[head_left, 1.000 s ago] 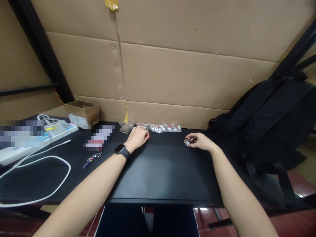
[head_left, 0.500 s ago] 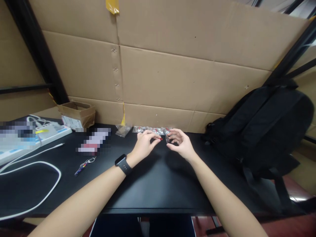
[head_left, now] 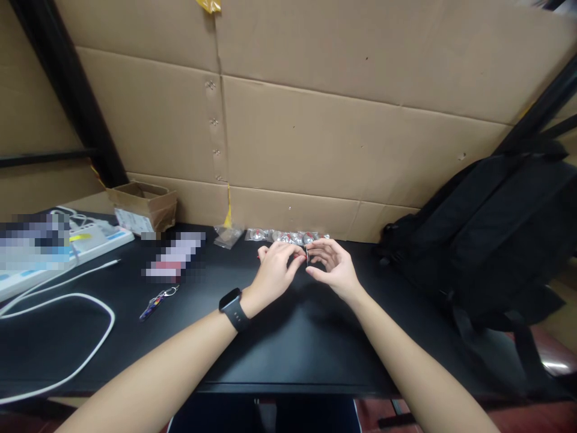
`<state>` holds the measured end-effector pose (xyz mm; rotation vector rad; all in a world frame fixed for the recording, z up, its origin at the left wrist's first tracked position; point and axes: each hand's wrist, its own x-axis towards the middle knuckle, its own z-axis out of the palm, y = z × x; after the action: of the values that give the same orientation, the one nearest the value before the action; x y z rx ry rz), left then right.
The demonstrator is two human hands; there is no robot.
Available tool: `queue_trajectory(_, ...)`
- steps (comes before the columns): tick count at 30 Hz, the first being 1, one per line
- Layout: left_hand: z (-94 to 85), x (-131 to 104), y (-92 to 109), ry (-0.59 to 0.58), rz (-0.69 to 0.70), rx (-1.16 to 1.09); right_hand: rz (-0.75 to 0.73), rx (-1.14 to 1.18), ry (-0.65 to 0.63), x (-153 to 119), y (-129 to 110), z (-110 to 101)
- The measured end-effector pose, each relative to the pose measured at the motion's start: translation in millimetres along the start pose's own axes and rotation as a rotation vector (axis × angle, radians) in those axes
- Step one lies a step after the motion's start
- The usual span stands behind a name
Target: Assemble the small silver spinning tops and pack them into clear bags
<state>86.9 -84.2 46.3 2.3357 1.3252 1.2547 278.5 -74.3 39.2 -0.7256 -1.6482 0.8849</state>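
My right hand [head_left: 336,269] holds a small thin round disc [head_left: 307,257] nearly edge-on, between its thumb and fingers. Close beside it, my left hand [head_left: 277,267], with a dark watch on the wrist, pinches a thin red piece [head_left: 259,257] that looks like a cord. Its red end meets the face of the disc at the left fingertips; whether it goes through the disc is hidden. Behind both hands lies a row of clear packets [head_left: 258,234] with round silvery things and bits of red inside.
On the left are a keychain [head_left: 155,302], a blurred-out flat item [head_left: 175,258], a white cable [head_left: 106,307], a power strip [head_left: 106,240] and an open cardboard box [head_left: 151,210]. A clear plastic bag [head_left: 228,236] lies by the cardboard wall [head_left: 306,138]. A black backpack [head_left: 491,240] stands at right.
My left hand has moved right, bringing the red piece from a gap away up against the disc. The disc has turned more edge-on, and the view has shifted slightly.
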Motion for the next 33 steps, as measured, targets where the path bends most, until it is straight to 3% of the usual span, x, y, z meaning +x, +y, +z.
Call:
queue_trajectory(15,3.7,-2.8,0.5,0.006,0.006,-0.082,-0.022,-0.064,0.003,-1.2,-2.6,0.3)
queue_trajectory(33,4.4,-2.9,-4.8,0.029,0.082,0.102,-0.006,-0.102,0.003,-3.9,-1.5,5.4)
